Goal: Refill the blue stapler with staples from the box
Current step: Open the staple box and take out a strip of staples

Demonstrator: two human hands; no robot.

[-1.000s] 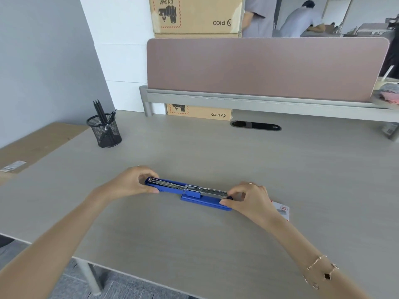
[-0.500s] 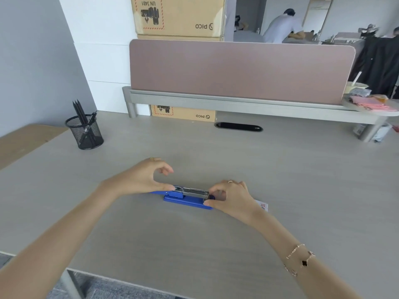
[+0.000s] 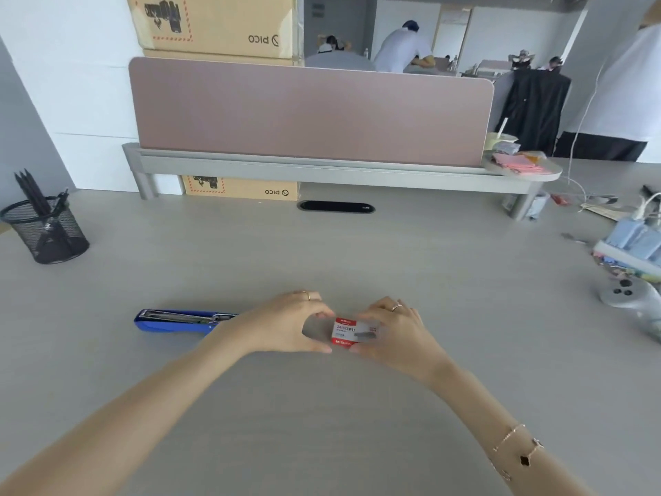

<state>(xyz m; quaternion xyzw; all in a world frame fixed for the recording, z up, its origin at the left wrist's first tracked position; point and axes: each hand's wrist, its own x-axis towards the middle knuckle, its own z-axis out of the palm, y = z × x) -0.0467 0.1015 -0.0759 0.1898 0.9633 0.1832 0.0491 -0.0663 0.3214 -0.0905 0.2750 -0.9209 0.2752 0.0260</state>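
The blue stapler [image 3: 175,321] lies on the grey desk at the left, its top swung open so the metal staple channel shows; my left forearm hides its right end. A small red and white box of staples [image 3: 348,332] rests on the desk between my hands. My left hand [image 3: 286,325] touches the box's left edge with fingertip and thumb. On the box's right side, my right hand [image 3: 397,331] grips it with thumb and fingers. The box looks closed.
A black mesh pen cup [image 3: 44,229] stands at the far left. A pink divider on a grey shelf [image 3: 322,166] runs along the back. Cables, a blue power strip [image 3: 633,241] and a grey controller [image 3: 626,293] crowd the right edge.
Both hands left the stapler and moved right onto the staple box. The stapler stays on the desk with its top open. The camera view swung to the right.
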